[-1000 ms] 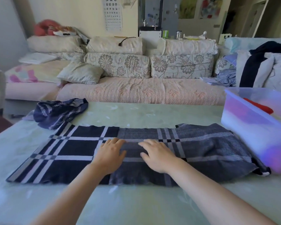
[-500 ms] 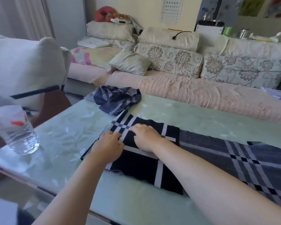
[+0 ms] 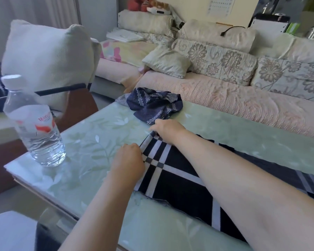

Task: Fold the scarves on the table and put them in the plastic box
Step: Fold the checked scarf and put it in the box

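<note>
Left hand point(image 3: 129, 160) and right hand point(image 3: 168, 128) each pinch an end corner of plaid scarf point(image 3: 179, 178), which lies flat on table point(image 3: 98, 134), rightward of my grip. I'd lift both level, matching edges.

Left hand point(image 3: 128, 160) and right hand point(image 3: 166, 128) pinch the plaid scarf point(image 3: 179, 178) by its end on the counter point(image 3: 98, 142); a crumpled scarf point(image 3: 152, 104) lies just beyond.

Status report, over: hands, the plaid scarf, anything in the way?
Left hand grips plaid scarf end. Right hand at far corner, grip unclear. Scarf flat on table. Striped scarf crumpled just beyond; bottle off left.
</note>
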{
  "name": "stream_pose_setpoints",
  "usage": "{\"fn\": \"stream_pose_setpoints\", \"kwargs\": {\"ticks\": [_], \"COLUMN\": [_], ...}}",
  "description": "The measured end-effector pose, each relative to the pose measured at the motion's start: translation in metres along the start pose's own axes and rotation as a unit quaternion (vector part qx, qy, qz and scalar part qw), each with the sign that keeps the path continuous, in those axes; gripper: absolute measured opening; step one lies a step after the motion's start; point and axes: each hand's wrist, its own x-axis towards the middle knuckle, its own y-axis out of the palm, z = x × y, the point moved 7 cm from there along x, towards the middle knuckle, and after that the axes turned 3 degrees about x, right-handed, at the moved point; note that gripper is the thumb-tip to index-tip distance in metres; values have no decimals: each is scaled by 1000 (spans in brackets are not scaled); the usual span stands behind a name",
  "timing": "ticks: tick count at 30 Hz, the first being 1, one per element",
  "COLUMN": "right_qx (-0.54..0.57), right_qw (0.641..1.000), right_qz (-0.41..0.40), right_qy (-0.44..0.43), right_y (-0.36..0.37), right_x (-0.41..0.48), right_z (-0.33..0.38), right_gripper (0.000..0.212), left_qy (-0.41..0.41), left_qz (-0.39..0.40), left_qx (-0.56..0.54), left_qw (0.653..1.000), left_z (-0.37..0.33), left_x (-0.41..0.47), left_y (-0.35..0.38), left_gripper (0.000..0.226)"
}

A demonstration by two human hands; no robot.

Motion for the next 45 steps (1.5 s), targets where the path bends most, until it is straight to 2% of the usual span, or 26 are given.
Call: {"fn": "stream_pose_setpoints", "kwargs": {"ticks": [3, 6, 9, 12, 18, 26, 31, 33, 35, 36, 37, 38, 41, 43, 45], "right_qx": [51, 110, 138, 159, 184, 197, 209, 231, 250, 253, 257, 265, 309, 316, 312], "right_qw": [998, 992, 986, 979, 959, 929, 909, 894, 887, 887, 885, 880, 852, 843, 839], "right_qz": [-24, -56, -82, -106, -135, -215, -242, -231, -172, -130, -98, -83, -100, -97, -68], "right_qy": [14, 13, 35, 77, 168, 229, 267, 305, 348, 363, 375, 386, 411, 425, 440], "right_y": [-5, -18, -27, -33, -33, -18, -7, 9, 34, 49, 64, 76, 100, 105, 103], "right_x": [-6, -33, -76, -127, -232, -345, -406, -430, -451, -460, -469, -479, -500, -509, -516], "right_z": [-16, -39, -72, -112, -186, -262, -290, -295, -294, -289, -283, -276, -258, -248, -238], "right_gripper": [34, 26, 20, 20, 27, 26, 26, 30, 35, 37, 40, 43, 42, 36, 38], "left_qy": [-8, 17, 54, 88, 180, 249, 262, 259, 253, 252, 260, 278, 351, 398, 418], "left_qz": [-2, -3, -28, -24, 33, 83, 149, 224, 337, 369, 371, 345, 184, 103, 74], "left_qx": [-5, -19, -57, -78, -160, -229, -313, -360, -392, -386, -363, -325, -156, -57, 11], "left_qw": [1000, 1000, 997, 993, 970, 938, 901, 868, 818, 807, 814, 835, 905, 910, 906], "left_z": [-5, -25, -57, -95, -194, -313, -376, -396, -410, -413, -413, -411, -397, -386, -371], "left_x": [-3, -7, -15, -28, -62, -108, -139, -158, -179, -186, -187, -184, -168, -163, -162], "left_y": [-7, -20, -38, -53, -63, -48, -13, 11, 39, 50, 60, 66, 73, 78, 87], "left_gripper": [22, 10, 13, 16, 19, 19, 15, 11, 18, 22, 25, 27, 29, 34, 44]}}
